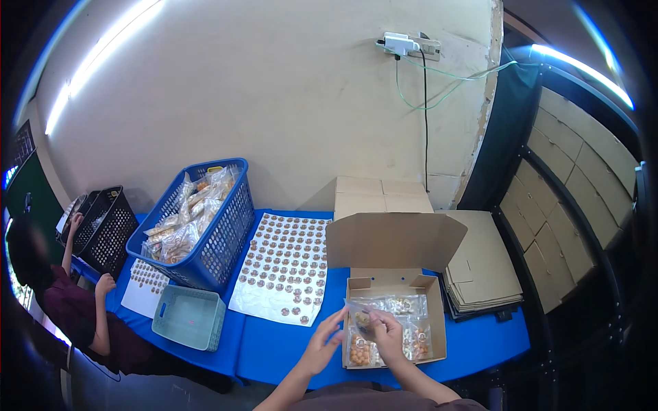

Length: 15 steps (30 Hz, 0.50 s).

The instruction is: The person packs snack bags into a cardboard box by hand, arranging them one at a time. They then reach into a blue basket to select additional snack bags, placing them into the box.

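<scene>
Right hand (pixel 386 337) pinching a small clear packet (pixel 361 319) over the open carton (pixel 434 327) of packets. Left hand (pixel 323 347) beside it, fingers loosely curled; contact unclear. Carton on blue-covered tabletop (pixel 288 356).

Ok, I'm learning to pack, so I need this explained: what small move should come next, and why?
Probably lower the small clear plastic packet into the open brown cardboard box. The right hand already holds it over the box, the box's wide lid flap stands raised out of the way, and similar clear packets with orange and pale contents lie inside.
</scene>
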Motion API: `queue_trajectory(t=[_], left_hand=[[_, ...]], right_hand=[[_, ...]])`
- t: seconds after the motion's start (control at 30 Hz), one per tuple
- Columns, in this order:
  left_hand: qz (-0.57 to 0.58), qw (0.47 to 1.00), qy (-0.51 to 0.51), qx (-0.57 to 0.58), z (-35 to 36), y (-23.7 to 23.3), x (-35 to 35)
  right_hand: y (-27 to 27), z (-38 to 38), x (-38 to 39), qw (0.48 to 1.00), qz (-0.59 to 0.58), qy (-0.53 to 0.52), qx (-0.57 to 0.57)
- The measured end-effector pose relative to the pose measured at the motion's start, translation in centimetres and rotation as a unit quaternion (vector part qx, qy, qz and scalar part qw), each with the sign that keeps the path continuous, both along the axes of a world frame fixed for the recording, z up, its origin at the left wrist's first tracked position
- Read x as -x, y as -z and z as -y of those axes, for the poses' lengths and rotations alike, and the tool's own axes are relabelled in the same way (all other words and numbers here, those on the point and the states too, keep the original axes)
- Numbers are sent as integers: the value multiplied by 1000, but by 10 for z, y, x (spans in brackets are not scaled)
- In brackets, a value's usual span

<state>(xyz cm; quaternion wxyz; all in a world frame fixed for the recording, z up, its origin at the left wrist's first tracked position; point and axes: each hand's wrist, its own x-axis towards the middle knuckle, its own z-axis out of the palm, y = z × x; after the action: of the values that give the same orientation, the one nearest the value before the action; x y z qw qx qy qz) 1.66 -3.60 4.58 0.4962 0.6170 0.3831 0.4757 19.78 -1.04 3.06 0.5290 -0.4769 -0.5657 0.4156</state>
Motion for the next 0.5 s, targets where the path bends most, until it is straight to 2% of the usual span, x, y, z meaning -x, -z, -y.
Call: queue_trajectory(t=[0.03,0.07,0.13,0.2,0.3,0.37,0.4,0.47,0.5], left_hand=[[-44,999,17,-12,0,2,-5],[-41,999,15,-15,0,1,-12],[67,995,46,52,3,-3,-21],[63,995,43,62,2,2,-18],[90,992,12,83,11,19,-26],[106,988,-12,113,11,18,-25],[108,987,-39,112,10,18,-27],[117,986,-16,118,5,22,-21],[108,988,-13,113,6,14,-17]], right_hand=[[-1,2,4,996,52,-19,-76],[-3,3,8,995,55,-21,-80],[-4,7,15,991,-31,-78,-102],[2,1,11,992,-42,-89,-80],[8,2,7,994,12,-98,-55],[20,-4,8,998,1,-32,-56],[24,-5,10,997,-2,-32,-67],[38,-1,10,996,-5,82,-24],[49,-4,5,999,-28,37,22]])
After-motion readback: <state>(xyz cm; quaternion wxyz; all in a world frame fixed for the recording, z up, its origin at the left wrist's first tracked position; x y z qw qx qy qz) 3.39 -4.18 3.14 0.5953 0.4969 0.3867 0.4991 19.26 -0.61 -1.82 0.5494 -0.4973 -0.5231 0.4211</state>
